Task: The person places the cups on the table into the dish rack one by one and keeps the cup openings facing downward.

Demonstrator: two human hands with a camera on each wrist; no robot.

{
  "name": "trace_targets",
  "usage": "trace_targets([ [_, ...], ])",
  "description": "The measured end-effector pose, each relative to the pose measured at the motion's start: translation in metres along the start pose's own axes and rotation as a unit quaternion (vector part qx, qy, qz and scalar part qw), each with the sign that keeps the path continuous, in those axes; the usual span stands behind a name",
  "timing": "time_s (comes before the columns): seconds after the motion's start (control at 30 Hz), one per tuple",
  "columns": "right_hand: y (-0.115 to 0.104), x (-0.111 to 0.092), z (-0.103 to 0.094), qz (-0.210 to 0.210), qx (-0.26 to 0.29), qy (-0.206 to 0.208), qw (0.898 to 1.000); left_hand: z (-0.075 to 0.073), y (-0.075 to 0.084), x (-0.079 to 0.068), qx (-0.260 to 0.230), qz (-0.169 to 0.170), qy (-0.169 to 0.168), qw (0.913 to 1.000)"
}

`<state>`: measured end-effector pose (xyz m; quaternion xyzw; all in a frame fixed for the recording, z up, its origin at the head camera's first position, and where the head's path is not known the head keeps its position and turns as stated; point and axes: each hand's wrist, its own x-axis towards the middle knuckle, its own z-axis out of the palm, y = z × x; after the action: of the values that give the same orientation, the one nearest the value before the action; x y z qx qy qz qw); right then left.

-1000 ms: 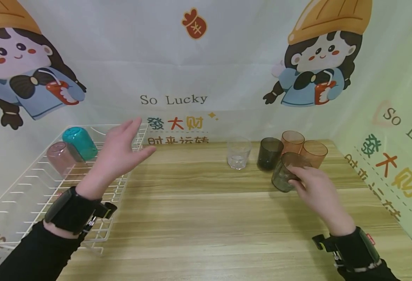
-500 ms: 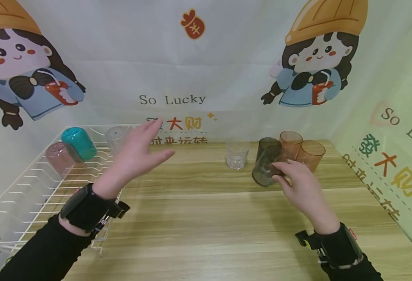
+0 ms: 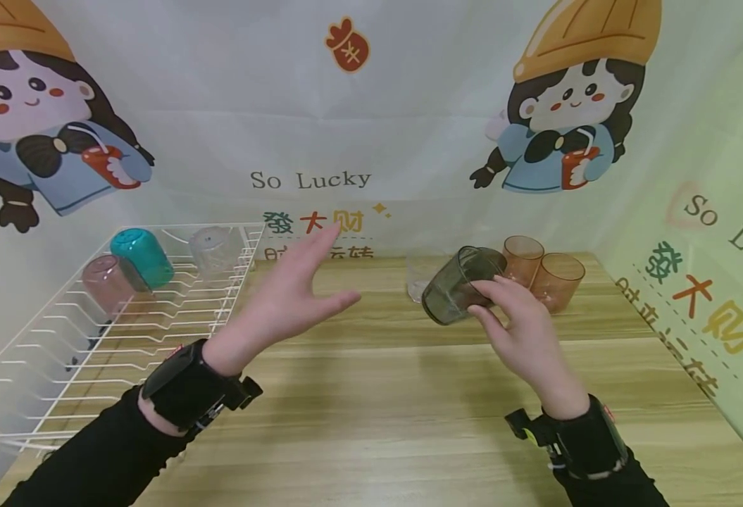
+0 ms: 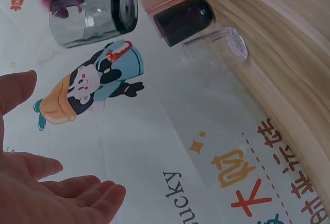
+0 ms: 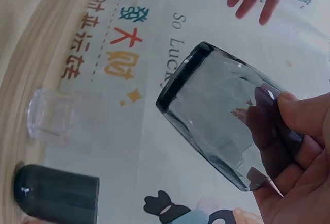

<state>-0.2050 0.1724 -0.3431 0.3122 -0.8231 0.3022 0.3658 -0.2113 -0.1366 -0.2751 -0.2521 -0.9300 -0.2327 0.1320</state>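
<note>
A grey transparent glass [image 3: 450, 292] is gripped near its rim by my right hand [image 3: 526, 341], thumb on one side and fingers on the other. It tilts, its thick base pointing left, and shows large in the right wrist view. My left hand [image 3: 285, 299] hovers to the left of it, fingers and thumb spread, holding nothing. Behind the held glass stand a clear glass [image 4: 219, 51] and a second dark grey glass [image 5: 56, 195], both partly hidden in the head view. Two amber glasses [image 3: 558, 282] stand beside them on the right.
A white wire rack [image 3: 232, 224] stands along the left side. Upside down in it sit a teal glass [image 3: 141, 255], a pink glass [image 3: 108, 282] and a clear tumbler [image 3: 213, 250]. A printed cloth [image 3: 409, 141] hangs behind the wooden table [image 3: 377, 436].
My right hand has carried the grey glass left, away from the amber glasses, and tipped it further over. My left hand has moved right, away from the rack, uncovering the clear tumbler there.
</note>
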Motion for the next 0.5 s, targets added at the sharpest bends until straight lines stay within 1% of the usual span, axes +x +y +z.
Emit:
trace_targets([
  [0.23, -0.012, 0.007, 0.001, 0.034, 0.051, 0.023, 0.998, 0.011, 0.014, 0.000, -0.028, 0.034, -0.003, 0.9990],
  [0.37, -0.018, 0.009, 0.004, 0.037, 0.071, 0.031, 0.996, 0.018, 0.018, -0.002, -0.047, 0.043, -0.004, 0.9980],
  [0.5, -0.024, 0.012, 0.006, 0.032, 0.097, 0.036, 0.994, 0.025, 0.022, -0.003, -0.060, 0.044, -0.007, 0.9972],
])
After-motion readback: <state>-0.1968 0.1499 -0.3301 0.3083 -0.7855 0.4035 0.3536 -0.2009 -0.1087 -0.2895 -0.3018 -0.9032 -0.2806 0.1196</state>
